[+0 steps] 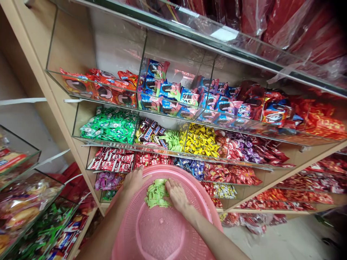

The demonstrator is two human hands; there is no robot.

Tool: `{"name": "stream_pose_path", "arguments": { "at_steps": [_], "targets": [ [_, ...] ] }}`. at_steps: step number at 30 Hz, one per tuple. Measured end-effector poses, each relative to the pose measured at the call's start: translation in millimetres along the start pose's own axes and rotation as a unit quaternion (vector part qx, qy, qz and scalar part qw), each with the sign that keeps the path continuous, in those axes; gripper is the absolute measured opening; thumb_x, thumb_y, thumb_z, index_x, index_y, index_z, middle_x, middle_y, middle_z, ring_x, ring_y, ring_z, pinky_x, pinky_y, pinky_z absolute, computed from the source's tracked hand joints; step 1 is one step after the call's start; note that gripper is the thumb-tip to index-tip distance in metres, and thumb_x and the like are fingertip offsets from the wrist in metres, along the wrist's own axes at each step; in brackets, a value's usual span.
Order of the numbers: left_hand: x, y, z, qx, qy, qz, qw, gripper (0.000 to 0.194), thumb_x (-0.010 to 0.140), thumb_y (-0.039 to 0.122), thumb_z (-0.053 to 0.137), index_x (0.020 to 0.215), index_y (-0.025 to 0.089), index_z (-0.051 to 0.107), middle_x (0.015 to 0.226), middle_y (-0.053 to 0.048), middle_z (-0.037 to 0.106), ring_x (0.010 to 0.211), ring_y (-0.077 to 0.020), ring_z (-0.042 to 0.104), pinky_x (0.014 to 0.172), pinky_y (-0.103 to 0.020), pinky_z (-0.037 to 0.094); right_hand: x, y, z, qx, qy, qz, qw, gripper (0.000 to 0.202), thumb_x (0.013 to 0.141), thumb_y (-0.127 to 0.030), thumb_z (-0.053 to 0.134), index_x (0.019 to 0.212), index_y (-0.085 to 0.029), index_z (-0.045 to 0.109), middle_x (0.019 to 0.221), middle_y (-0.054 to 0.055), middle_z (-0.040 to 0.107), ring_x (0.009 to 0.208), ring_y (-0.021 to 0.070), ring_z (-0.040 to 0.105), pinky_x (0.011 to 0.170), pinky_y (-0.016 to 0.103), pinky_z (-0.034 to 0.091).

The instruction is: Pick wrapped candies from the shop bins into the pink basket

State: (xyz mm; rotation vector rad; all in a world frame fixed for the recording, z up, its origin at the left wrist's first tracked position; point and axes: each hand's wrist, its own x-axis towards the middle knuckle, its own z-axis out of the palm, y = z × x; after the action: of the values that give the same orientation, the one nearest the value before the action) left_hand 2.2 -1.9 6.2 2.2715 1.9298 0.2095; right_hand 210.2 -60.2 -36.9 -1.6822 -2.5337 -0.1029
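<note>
A pink plastic basket (159,234) stands tilted in front of the shelves. Inside it, near the far wall, lies a pile of light green wrapped candies (157,194). My left hand (135,180) grips the basket's rim on the left side. At the right edge of the green pile, my right hand (175,193) touches the candies with its fingers bent; what its fingertips hold, if anything, is hidden. More light green candies (172,140) lie in a shelf bin just beyond the basket, between dark Snickers bars (151,130) and yellow candies (200,140).
Glass-fronted shelves (162,147) cross the view, holding green candies (110,124), blue cookie packs (168,88) and red packs (325,117). Another shelf unit with bread packs (24,202) is at the left. Pale floor (282,238) shows at the lower right.
</note>
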Motion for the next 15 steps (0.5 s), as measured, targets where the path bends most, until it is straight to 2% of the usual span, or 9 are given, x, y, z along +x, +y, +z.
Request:
{"name": "stream_pose_path", "arguments": {
  "at_steps": [4, 9, 15],
  "targets": [
    [-0.7, 1.4, -2.3, -0.005, -0.008, -0.003, 1.0, 0.056, 0.082, 0.057, 0.033, 0.114, 0.014, 0.05, 0.102, -0.016, 0.066, 0.088, -0.0265, 0.063, 0.069, -0.032, 0.045, 0.3, -2.7, 1.3, 0.002, 0.003, -0.009, 1.0, 0.045, 0.074, -0.026, 0.064, 0.113, -0.016, 0.044, 0.112, 0.011, 0.054, 0.102, 0.0255, 0.05, 0.082, 0.039, 0.041],
    [-0.6, 1.1, -0.8, -0.003, 0.007, 0.0, 1.0, 0.058, 0.082, 0.056, 0.032, 0.116, 0.012, 0.049, 0.103, -0.016, 0.066, 0.088, -0.0276, 0.064, 0.068, -0.033, 0.045, 2.3, -3.9, 3.3, -0.016, 0.01, -0.001, 1.0, 0.046, 0.074, -0.023, 0.063, 0.114, -0.015, 0.042, 0.111, 0.013, 0.054, 0.101, 0.0257, 0.05, 0.082, 0.039, 0.04],
    [0.1, -0.1, 3.8, -0.002, 0.009, 0.001, 1.0, 0.061, 0.083, 0.058, 0.026, 0.117, 0.012, 0.049, 0.104, -0.016, 0.065, 0.088, -0.0282, 0.064, 0.069, -0.034, 0.045, 14.2, -16.2, -9.6, -0.017, -0.003, 0.007, 1.0, 0.036, 0.073, -0.036, 0.064, 0.099, -0.018, 0.047, 0.097, 0.007, 0.057, 0.088, 0.0229, 0.054, 0.073, 0.034, 0.041]
  ]
}}
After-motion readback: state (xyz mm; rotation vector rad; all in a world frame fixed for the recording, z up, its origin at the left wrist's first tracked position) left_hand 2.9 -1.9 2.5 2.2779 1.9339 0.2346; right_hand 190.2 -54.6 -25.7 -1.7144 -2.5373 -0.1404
